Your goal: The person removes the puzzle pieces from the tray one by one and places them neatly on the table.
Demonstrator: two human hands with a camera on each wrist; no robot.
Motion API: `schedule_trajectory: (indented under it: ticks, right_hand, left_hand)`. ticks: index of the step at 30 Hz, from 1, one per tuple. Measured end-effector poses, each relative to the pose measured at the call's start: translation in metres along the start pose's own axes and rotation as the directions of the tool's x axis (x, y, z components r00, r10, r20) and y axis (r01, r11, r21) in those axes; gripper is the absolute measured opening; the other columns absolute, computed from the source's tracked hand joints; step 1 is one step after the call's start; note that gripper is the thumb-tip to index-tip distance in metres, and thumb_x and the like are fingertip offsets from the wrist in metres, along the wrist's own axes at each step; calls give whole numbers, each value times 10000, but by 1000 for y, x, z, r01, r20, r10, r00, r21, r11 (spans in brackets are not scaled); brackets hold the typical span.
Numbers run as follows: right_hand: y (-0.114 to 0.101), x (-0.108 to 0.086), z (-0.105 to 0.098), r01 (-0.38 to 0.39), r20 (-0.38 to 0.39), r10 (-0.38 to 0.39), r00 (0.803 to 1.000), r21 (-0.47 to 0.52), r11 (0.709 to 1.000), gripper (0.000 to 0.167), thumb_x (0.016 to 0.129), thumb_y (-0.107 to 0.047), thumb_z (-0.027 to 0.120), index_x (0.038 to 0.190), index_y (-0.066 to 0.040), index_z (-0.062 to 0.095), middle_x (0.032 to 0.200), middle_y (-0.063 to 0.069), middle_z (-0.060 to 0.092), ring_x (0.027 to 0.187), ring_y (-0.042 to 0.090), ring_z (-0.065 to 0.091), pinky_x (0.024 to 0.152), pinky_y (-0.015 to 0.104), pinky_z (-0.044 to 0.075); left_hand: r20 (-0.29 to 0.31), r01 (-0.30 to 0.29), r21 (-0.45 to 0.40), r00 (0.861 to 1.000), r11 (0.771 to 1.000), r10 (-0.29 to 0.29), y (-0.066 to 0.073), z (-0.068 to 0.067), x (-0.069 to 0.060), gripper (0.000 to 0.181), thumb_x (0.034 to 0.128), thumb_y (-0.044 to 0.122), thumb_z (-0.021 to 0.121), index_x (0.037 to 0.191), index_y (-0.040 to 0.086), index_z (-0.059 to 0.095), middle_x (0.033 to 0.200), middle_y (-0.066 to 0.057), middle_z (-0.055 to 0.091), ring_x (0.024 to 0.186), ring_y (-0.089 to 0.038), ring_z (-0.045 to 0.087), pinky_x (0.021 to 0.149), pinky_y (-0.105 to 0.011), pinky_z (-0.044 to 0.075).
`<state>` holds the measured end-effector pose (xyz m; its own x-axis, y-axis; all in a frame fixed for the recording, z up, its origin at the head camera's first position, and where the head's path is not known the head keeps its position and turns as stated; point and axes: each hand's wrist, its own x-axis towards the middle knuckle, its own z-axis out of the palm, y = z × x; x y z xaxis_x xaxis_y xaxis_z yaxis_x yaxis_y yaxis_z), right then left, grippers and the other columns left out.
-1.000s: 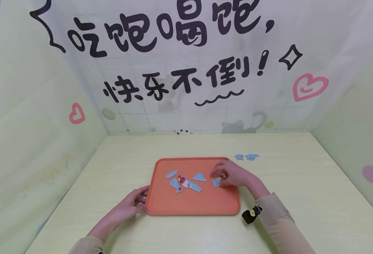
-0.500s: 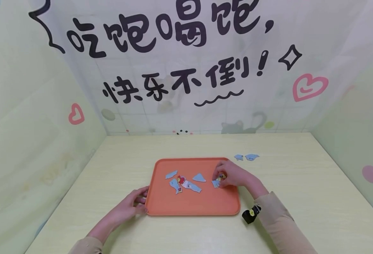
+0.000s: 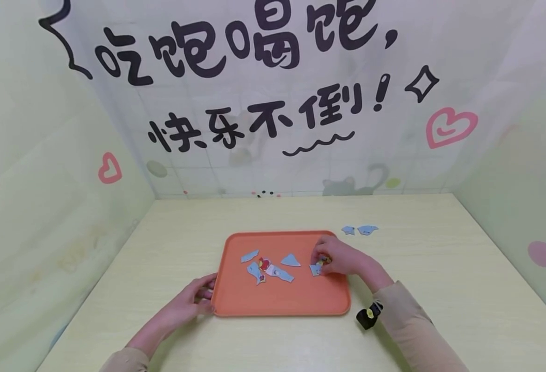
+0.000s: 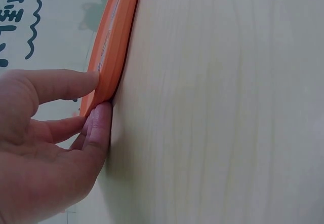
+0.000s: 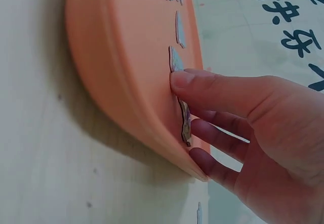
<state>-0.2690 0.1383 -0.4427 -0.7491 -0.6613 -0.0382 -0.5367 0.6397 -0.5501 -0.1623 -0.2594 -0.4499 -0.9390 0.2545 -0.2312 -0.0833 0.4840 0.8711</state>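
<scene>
An orange tray (image 3: 277,304) lies on the table with several torn-looking, light blue puzzle pieces on it. My left hand (image 3: 196,297) grips the tray's left edge; the left wrist view has the thumb on the rim (image 4: 115,46) and the other fingers around its side. Over the tray's right part, my right hand (image 3: 341,256) pinches a blue and yellow puzzle piece (image 5: 185,125), which stays low over or on the tray floor. The fingers cover part of it. Left of it lie a triangular piece (image 3: 291,260), a long piece (image 3: 279,273) and others.
Two more blue pieces, a small one (image 3: 349,230) and a wider one (image 3: 367,230), lie on the table (image 3: 440,258) behind the tray's right corner. Printed cloth walls (image 3: 263,170) enclose the table at the back and sides. A black device (image 3: 368,315) sits by the right sleeve.
The right fingers have drawn in slightly onto the piece at the tray's right. My left hand stays on the tray edge. The head view has shifted a little.
</scene>
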Motion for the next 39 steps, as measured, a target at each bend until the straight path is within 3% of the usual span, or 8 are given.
schedule_trajectory:
  ticks: [10,22,29,39]
  right_hand:
    - [-3,4,1,5,-17,-7,1000,-100,995,108,886,-115,719,980,-136,671,1048,18,563,933,147,545,853,307,503]
    - [-6,6,-2,-31,-12,30,999,-89,996,116,859,-107,743,964,-139,705,1012,11,599,958,184,524,856,335,491]
    - [-6,7,-2,-26,-11,25,1000,-113,993,105,851,-118,757,928,-156,697,1006,-3,591,960,167,509,862,337,484]
    - [-4,8,-1,9,-22,-13,1000,-140,990,99,861,-149,732,940,-179,680,1006,-18,601,934,140,514,835,309,488]
  left_hand:
    - [-3,-2,3,1000,1000,2,0,-1,0,812,815,15,702,1520,-14,301,1390,-210,463,1150,-267,525,911,-295,462]
    - [29,-46,-17,999,999,46,-1,-1,0,842,800,3,710,1513,-69,268,1382,-263,450,1145,-282,533,884,-228,483]
    - [5,-6,-4,1000,1000,6,1,-1,-1,824,806,4,705,1519,-29,293,1387,-219,462,1150,-267,524,901,-253,468]
    - [6,-7,-9,1000,1000,7,2,-1,-1,820,808,-5,702,1518,-32,291,1397,-227,454,1149,-271,527,893,-241,470]
